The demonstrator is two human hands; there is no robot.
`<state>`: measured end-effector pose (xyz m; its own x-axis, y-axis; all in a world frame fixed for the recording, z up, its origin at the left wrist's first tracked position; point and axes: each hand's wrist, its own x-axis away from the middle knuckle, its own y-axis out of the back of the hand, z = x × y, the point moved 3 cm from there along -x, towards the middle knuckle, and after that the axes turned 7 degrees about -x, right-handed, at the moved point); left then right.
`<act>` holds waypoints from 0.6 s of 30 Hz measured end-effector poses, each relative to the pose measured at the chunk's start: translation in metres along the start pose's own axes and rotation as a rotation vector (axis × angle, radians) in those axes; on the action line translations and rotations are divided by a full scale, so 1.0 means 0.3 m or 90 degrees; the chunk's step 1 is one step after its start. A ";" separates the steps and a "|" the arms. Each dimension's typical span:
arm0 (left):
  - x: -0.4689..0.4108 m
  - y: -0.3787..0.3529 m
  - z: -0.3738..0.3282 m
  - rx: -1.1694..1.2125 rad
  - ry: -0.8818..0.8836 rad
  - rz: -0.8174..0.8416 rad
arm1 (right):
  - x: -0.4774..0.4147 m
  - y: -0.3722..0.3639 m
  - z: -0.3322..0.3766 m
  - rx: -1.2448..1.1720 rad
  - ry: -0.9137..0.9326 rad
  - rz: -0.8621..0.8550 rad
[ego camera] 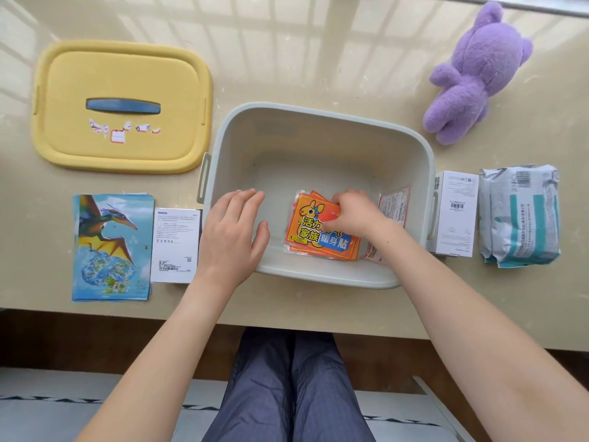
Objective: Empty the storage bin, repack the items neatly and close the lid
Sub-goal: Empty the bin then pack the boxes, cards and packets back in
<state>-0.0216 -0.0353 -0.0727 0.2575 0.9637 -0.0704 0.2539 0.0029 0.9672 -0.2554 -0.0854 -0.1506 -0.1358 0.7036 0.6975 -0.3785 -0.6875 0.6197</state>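
A pale grey storage bin stands open at the table's middle. On its floor lies a stack of orange packets with a cartoon kangaroo. My right hand is inside the bin, its fingers closed on that stack's top edge. One more packet leans against the bin's right inner wall. My left hand rests flat over the bin's left front rim, fingers apart, holding nothing. The yellow lid with a blue handle lies on the table at the far left.
A dinosaur picture book and a white box lie left of the bin. Another white box and a grey-teal wrapped pack lie on the right. A purple plush toy sits at the back right. The table edge runs just below the bin.
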 end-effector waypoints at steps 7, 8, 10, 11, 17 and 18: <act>-0.002 -0.002 0.000 -0.002 -0.002 0.005 | 0.038 0.021 0.005 -0.053 0.093 0.063; -0.002 -0.001 0.000 -0.004 -0.002 0.005 | 0.048 0.027 0.005 -0.062 0.115 0.075; -0.002 0.000 -0.002 -0.005 -0.002 0.004 | 0.062 0.039 0.005 -0.079 0.150 0.096; -0.002 -0.001 -0.003 -0.005 -0.001 0.004 | 0.065 0.045 0.005 -0.082 0.159 0.104; -0.001 -0.005 -0.002 -0.009 -0.006 0.002 | 0.051 0.053 0.006 -0.060 0.134 0.179; -0.001 -0.005 -0.002 -0.010 -0.008 0.003 | 0.054 0.057 0.014 -0.061 0.133 0.173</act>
<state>-0.0227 -0.0355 -0.0740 0.2706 0.9603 -0.0685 0.2381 0.0021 0.9712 -0.2602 -0.0866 -0.1274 -0.4236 0.5256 0.7378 -0.3863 -0.8415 0.3777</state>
